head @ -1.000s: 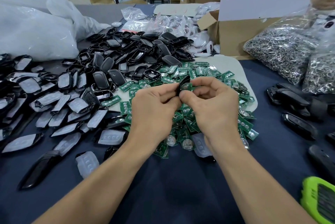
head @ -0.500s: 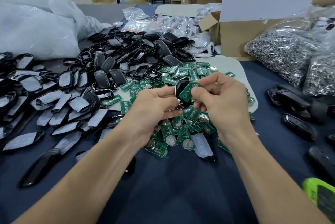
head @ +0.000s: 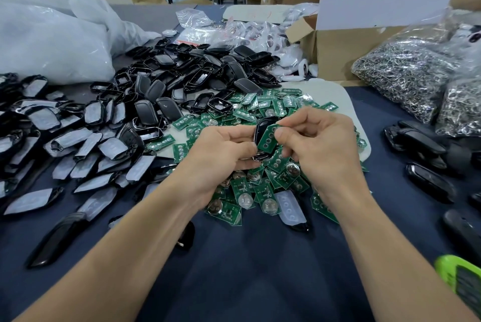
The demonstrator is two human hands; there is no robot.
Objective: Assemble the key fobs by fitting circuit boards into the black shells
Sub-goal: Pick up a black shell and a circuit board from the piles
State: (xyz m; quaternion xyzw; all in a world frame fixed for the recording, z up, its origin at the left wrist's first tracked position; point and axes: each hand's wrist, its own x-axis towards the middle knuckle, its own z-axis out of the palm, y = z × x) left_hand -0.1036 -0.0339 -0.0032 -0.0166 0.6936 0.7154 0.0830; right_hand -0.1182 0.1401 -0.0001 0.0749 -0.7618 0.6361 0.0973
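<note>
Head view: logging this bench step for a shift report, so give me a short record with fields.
left hand: grips shell
right hand: pinches board
board: against shell, askew; seating unclear
board pile: on table, below both hands
shell pile: behind and left of board pile

Left grip point(head: 221, 155) holding shell point(head: 262, 125), right grip point(head: 322, 149) — board point(head: 269, 137)

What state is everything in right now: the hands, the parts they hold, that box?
left hand: grips the black shell
right hand: pinches the green circuit board
green circuit board: tilted against the black shell, not visibly seated
cardboard box: flaps open
spare circuit boards: loose heap under the hands
</note>
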